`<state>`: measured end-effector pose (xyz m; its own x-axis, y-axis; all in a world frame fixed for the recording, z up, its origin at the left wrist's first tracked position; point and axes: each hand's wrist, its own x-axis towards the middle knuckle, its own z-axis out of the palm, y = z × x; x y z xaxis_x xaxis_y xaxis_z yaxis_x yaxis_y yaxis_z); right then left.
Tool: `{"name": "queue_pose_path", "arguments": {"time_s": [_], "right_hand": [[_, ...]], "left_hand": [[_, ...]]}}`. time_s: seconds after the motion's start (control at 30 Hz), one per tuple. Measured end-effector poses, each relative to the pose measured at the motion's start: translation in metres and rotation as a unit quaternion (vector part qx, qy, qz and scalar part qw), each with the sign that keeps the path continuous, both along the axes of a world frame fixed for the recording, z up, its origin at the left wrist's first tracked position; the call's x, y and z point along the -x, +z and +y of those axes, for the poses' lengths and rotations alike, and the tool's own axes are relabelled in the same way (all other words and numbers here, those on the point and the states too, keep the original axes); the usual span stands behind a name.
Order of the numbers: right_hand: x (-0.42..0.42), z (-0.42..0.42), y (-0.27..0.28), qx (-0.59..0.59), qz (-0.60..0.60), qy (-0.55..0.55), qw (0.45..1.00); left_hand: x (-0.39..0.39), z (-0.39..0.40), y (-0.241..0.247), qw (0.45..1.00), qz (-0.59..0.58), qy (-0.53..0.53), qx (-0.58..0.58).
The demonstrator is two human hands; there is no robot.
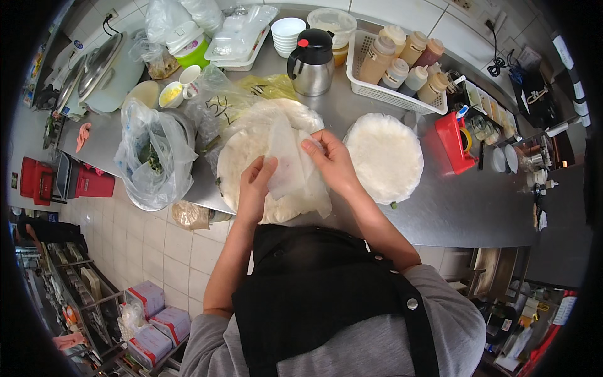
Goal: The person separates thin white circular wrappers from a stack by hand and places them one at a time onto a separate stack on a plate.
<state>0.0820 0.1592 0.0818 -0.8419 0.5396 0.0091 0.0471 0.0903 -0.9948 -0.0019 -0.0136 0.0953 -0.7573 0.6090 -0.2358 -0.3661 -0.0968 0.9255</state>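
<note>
Between my hands hangs a thin, translucent dough wrapper (288, 172), raised over a pile of round, pale wrappers (245, 155). My left hand (256, 181) pinches its left edge between thumb and fingers. On the other side, my right hand (330, 160) grips the upper right part of the sheet. A second round stack of white wrappers (385, 158) lies to the right on the steel counter. A clear plastic bag (155, 155) with dark green leaves inside sits in a metal bowl to the left.
A steel vacuum jug (313, 66) and a white basket (400, 94) of squeeze bottles stand behind the stacks. A red holder (452, 143) with tape is at right. Yellow and clear bags (268, 87) crowd the pile's back. The steel counter's (471, 212) front edge runs before me.
</note>
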Motion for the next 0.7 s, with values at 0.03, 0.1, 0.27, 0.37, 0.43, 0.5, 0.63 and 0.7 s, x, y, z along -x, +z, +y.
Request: {"name": "queue_pose_path", "arguments": {"time_s": [0.03,0.1,0.27,0.37,0.43,0.5,0.63,0.7], "right_hand": [[-0.001,-0.001,0.001,-0.015,-0.009,0.026,1.000],[-0.003,-0.013,0.010,-0.025,-0.004,0.042,0.999],[0.001,-0.025,0.005,0.044,0.073,0.001,0.996],[-0.001,-0.011,-0.005,0.096,0.054,-0.025,0.994],[-0.003,-0.001,-0.009,0.097,0.035,-0.018,0.994],[-0.005,0.008,-0.004,0.148,-0.020,0.021,0.989],[-0.001,0.005,0.024,0.207,-0.108,-0.010,0.972],[0.007,-0.004,0.007,0.094,-0.049,-0.040,0.994]], "left_hand": [[0.001,0.003,0.005,1.000,0.000,0.006,0.025],[0.004,0.009,0.017,0.997,0.001,0.018,0.074],[0.013,0.009,-0.012,0.993,0.080,0.042,0.072],[0.012,0.006,-0.009,0.992,0.073,0.104,0.025],[0.012,0.004,-0.006,0.991,0.074,0.111,0.017],[0.010,0.003,-0.005,0.991,0.087,0.095,0.030],[0.003,0.005,-0.004,0.973,0.207,0.064,0.077],[-0.001,0.008,-0.009,0.920,0.360,0.066,0.141]]}}
